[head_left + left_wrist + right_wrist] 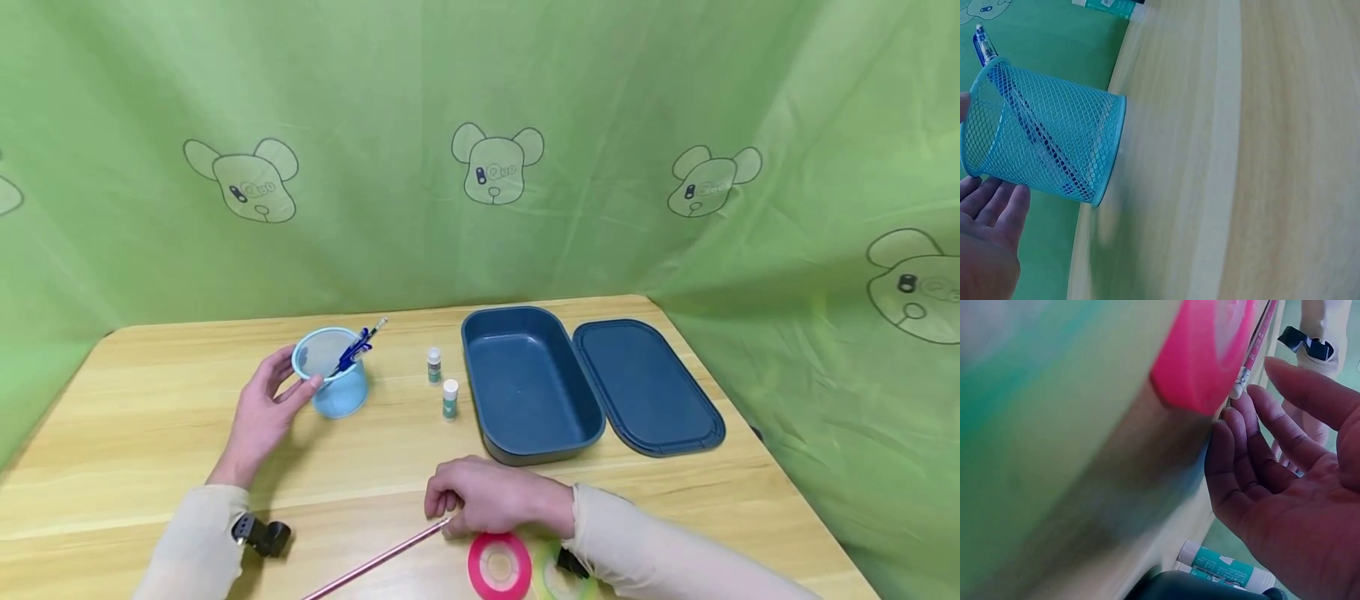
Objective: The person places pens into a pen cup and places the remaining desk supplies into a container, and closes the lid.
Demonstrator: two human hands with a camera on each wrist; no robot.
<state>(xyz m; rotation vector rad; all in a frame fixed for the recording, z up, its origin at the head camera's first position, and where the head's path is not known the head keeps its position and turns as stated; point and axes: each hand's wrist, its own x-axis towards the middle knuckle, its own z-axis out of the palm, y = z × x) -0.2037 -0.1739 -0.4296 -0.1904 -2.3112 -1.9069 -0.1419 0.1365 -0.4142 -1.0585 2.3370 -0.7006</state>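
Observation:
A light blue mesh pen cup [341, 398] stands at the left of the table. My left hand [264, 408] holds it, thumb at the near rim and fingers round the far side. Inside leans a blue pen [352, 353], along with a pencil whose end shows above the rim. My right hand [491, 497] is low over the front of the table, fingers bent. Its fingertips are right at the eraser end of a pink pencil [375, 561], with thumb and forefinger apart in the right wrist view. Beneath that wrist lie a pink tape roll [480, 575] and a yellow-green tape roll [546, 583].
Two glue sticks [450, 402] with white caps stand upright mid-table. Right of them sits a dark blue lidless box [532, 450], its lid [648, 387] lying flat alongside. A green curtain [375, 250] hangs behind the table and at its sides.

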